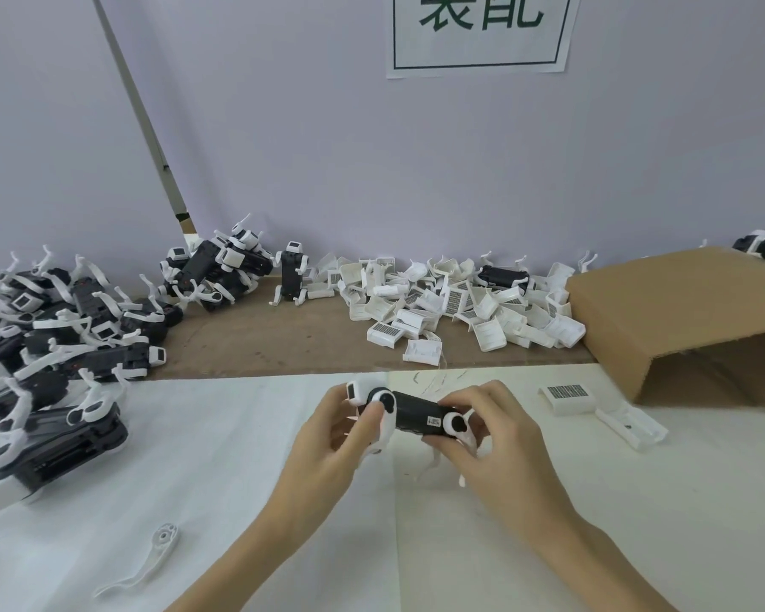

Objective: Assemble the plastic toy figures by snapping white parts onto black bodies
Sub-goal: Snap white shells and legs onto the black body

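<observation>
A toy figure [416, 416] with a black body, white head and white legs lies sideways between my hands, just above the white table. My left hand [327, 439] grips its head end, thumb against the front white leg joint. My right hand [491, 435] grips the rear end, fingers curled over the top and thumb beside the rear leg joint. White legs hang below the body, partly hidden by my fingers. A loose white leg [146, 563] lies on the table at the lower left.
Several assembled figures [54, 346] are piled at the left and back left. A heap of white shell parts [460, 307] lies on the brown board behind. An open cardboard box [690, 320] stands at the right, with two white parts [592, 404] in front of it.
</observation>
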Demonstrator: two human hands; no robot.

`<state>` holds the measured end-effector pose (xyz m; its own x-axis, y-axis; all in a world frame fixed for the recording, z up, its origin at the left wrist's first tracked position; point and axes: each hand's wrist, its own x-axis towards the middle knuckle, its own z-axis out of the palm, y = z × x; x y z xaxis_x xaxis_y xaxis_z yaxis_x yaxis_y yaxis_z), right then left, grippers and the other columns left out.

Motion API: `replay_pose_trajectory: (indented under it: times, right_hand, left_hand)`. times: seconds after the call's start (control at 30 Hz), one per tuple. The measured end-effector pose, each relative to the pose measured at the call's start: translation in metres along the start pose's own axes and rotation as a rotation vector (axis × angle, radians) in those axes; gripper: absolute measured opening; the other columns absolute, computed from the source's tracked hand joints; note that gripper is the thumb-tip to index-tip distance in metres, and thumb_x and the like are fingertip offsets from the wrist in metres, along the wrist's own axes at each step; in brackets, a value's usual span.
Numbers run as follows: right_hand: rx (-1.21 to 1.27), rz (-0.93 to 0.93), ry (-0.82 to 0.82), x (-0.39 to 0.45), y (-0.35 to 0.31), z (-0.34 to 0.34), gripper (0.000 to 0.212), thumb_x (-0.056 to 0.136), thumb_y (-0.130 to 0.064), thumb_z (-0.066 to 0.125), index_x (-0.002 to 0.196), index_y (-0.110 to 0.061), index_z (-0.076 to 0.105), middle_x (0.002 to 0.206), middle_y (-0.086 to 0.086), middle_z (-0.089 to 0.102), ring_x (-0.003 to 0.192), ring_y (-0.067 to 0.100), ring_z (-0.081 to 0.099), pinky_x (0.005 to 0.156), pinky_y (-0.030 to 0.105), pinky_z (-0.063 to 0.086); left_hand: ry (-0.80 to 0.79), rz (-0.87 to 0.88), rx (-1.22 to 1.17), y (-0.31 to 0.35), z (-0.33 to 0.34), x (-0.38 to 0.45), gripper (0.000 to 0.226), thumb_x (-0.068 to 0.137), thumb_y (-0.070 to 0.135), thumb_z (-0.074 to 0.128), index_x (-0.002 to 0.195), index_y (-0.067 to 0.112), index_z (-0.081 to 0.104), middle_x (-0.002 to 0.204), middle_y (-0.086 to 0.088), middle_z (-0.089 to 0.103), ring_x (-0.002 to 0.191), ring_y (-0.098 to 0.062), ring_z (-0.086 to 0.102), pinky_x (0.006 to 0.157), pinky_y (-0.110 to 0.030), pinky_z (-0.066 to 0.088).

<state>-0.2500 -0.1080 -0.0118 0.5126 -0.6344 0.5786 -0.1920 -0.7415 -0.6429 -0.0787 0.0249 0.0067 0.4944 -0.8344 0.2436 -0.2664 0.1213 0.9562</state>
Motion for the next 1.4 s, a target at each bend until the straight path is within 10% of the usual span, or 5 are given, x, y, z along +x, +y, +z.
replay_pose_trajectory:
  times: [0.3, 0.6, 0.8, 1.03, 1.4]
  right_hand:
    - [0.698, 0.48, -0.349, 0.007, -0.005, -0.006, 0.053, 0.086, -0.044, 0.077, 0.13, -0.029, 0.053, 0.116, 0.003, 0.076, 0.102, 0.024, 0.075, 0.07, 0.022, 0.056]
    - [0.298, 0.165, -0.469, 0.011, 0.001, -0.014, 0.07, 0.083, -0.012, 0.085, 0.138, -0.038, 0.051, 0.14, -0.023, 0.056, 0.142, -0.001, 0.043, 0.115, 0.027, 0.038]
    - [0.366, 0.194, -0.787, 0.051, 0.008, -0.011, 0.059, 0.091, -0.037, 0.078, 0.144, -0.039, 0.052, 0.146, -0.022, 0.057, 0.143, -0.001, 0.043, 0.115, 0.033, 0.042]
    - [0.069, 0.22, -0.336, 0.126, 0.021, 0.058, 0.028, 0.104, -0.037, 0.058, 0.131, -0.036, 0.066, 0.141, -0.017, 0.061, 0.119, 0.002, 0.059, 0.092, 0.02, 0.048]
    - [-0.511, 0.041, -0.361, 0.153, 0.057, 0.099, 0.012, 0.101, -0.031, 0.065, 0.111, -0.026, 0.06, 0.124, -0.001, 0.048, 0.12, 0.024, 0.051, 0.106, 0.043, 0.027]
  left_hand:
    - [-0.156, -0.089, -0.167, -0.007, -0.019, 0.007, 0.031, 0.095, 0.04, 0.061, 0.125, 0.035, 0.069, 0.121, -0.002, 0.077, 0.112, -0.022, 0.074, 0.092, -0.022, 0.052]
    - [-0.202, 0.468, 0.699, -0.026, -0.037, 0.012, 0.066, 0.091, 0.052, 0.077, 0.147, 0.046, 0.043, 0.142, 0.032, 0.048, 0.121, 0.007, 0.056, 0.098, -0.007, 0.043]
    - [-0.083, 0.326, 0.424, -0.032, -0.044, 0.022, 0.04, 0.086, 0.047, 0.07, 0.124, 0.045, 0.056, 0.107, 0.018, 0.067, 0.094, -0.012, 0.066, 0.079, -0.019, 0.052]
    - [-0.069, 0.075, 0.16, -0.039, -0.048, 0.023, 0.039, 0.083, 0.053, 0.075, 0.115, 0.039, 0.058, 0.091, 0.007, 0.071, 0.059, -0.015, 0.064, 0.049, -0.03, 0.053]
    - [-0.169, 0.238, 0.325, -0.042, -0.049, 0.02, 0.028, 0.092, 0.036, 0.076, 0.113, 0.032, 0.057, 0.102, 0.01, 0.066, 0.09, -0.017, 0.064, 0.076, -0.032, 0.054]
